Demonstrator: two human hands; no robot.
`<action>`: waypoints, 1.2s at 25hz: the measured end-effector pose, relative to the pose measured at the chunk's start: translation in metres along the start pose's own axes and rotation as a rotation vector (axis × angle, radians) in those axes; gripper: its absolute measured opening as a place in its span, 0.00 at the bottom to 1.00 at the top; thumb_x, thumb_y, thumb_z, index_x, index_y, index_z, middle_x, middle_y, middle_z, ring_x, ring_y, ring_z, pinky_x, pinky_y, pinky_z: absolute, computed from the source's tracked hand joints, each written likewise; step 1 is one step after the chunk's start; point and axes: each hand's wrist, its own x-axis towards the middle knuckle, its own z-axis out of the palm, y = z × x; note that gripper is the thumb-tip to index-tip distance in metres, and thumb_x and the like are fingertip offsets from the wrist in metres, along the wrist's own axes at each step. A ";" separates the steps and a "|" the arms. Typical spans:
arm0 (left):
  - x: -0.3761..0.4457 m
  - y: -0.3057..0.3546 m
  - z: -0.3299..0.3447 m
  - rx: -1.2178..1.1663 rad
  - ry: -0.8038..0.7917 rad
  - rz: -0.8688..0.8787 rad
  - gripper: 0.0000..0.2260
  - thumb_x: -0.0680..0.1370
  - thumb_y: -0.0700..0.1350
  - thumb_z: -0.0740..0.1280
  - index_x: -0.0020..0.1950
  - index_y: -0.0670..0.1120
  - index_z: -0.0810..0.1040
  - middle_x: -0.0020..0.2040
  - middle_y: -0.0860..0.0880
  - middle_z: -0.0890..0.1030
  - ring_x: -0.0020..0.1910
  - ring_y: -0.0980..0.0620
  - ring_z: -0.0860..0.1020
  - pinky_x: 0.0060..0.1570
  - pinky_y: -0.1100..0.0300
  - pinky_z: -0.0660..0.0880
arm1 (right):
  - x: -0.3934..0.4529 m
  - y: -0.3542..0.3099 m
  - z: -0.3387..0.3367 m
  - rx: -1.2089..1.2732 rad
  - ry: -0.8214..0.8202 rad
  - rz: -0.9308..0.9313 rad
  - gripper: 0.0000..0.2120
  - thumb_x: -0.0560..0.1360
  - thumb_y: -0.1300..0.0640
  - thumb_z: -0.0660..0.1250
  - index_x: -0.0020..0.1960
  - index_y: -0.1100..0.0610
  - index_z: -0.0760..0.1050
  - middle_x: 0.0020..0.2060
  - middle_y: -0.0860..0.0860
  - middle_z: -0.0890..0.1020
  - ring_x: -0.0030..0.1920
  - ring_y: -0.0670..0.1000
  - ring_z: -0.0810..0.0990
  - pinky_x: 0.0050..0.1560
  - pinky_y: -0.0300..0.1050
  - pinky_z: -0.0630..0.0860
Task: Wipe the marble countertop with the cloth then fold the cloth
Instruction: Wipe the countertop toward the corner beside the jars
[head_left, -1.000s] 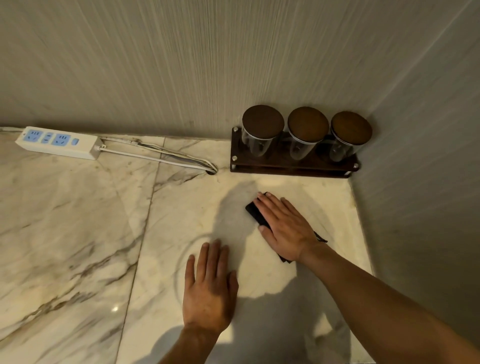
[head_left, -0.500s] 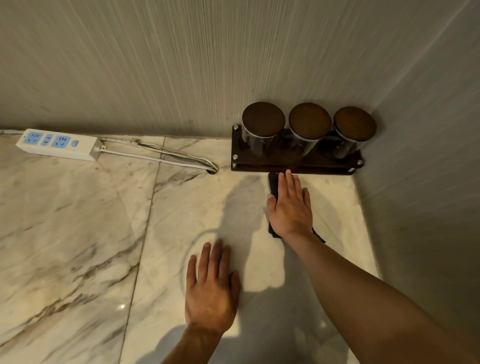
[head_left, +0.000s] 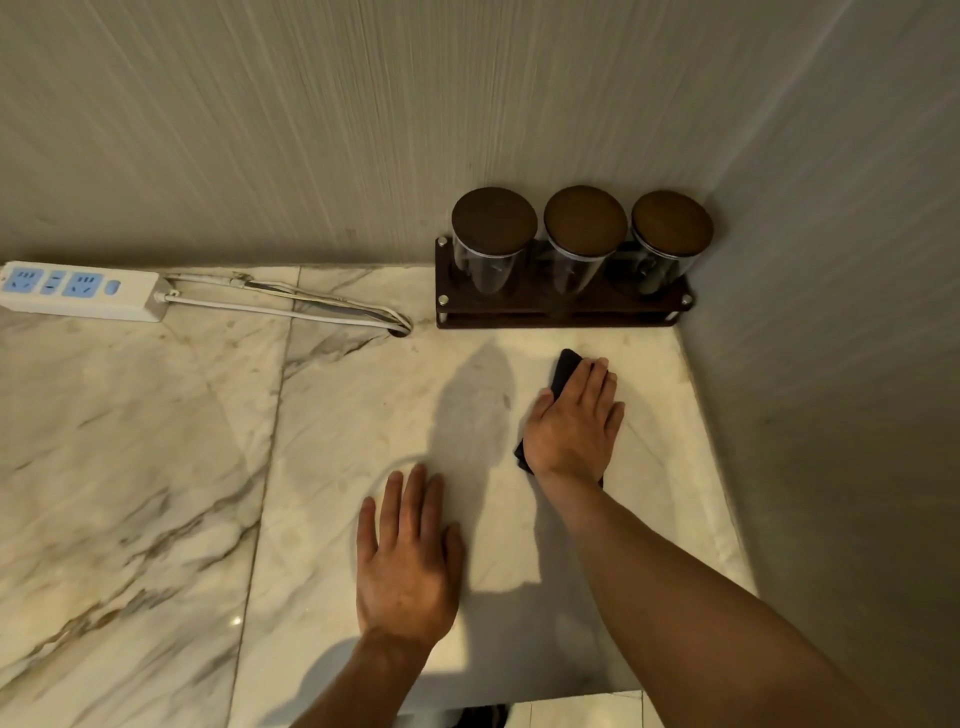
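A dark cloth (head_left: 564, 370) lies flat on the white, brown-veined marble countertop (head_left: 156, 467), near the right back corner. My right hand (head_left: 574, 423) presses down on it with fingers together, palm flat; only the cloth's far end and a bit by the wrist show. My left hand (head_left: 408, 558) rests flat on the bare marble to the left and nearer to me, fingers slightly spread, holding nothing.
A dark wooden rack (head_left: 561, 306) with three brown-lidded glass jars (head_left: 584, 234) stands against the back wall just beyond the cloth. A white power strip (head_left: 78, 291) lies back left, its cables (head_left: 291, 306) running into a hole (head_left: 400, 328). A wall (head_left: 831, 415) bounds the right side.
My right hand has slid the cloth from left of centre up toward the rack, then back toward me and a little right. My left hand has stayed in place.
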 end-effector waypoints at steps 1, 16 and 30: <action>0.000 0.000 0.000 -0.004 0.002 0.003 0.24 0.78 0.50 0.56 0.71 0.42 0.68 0.72 0.42 0.69 0.73 0.41 0.63 0.71 0.42 0.56 | -0.006 0.003 -0.001 0.000 0.004 0.008 0.30 0.80 0.49 0.48 0.77 0.60 0.45 0.78 0.56 0.50 0.77 0.56 0.47 0.74 0.55 0.44; 0.000 -0.001 0.002 -0.014 -0.009 -0.017 0.24 0.80 0.54 0.50 0.73 0.45 0.64 0.74 0.43 0.67 0.75 0.43 0.58 0.73 0.45 0.48 | -0.095 0.050 -0.001 0.012 0.031 0.092 0.30 0.81 0.49 0.49 0.77 0.61 0.44 0.78 0.56 0.49 0.77 0.54 0.46 0.75 0.55 0.45; -0.001 0.003 -0.003 -0.073 -0.018 -0.036 0.27 0.77 0.55 0.47 0.74 0.45 0.62 0.77 0.45 0.60 0.76 0.45 0.51 0.74 0.46 0.45 | -0.167 0.094 -0.008 0.002 0.045 0.010 0.30 0.79 0.49 0.52 0.77 0.60 0.48 0.77 0.54 0.51 0.77 0.54 0.50 0.75 0.54 0.48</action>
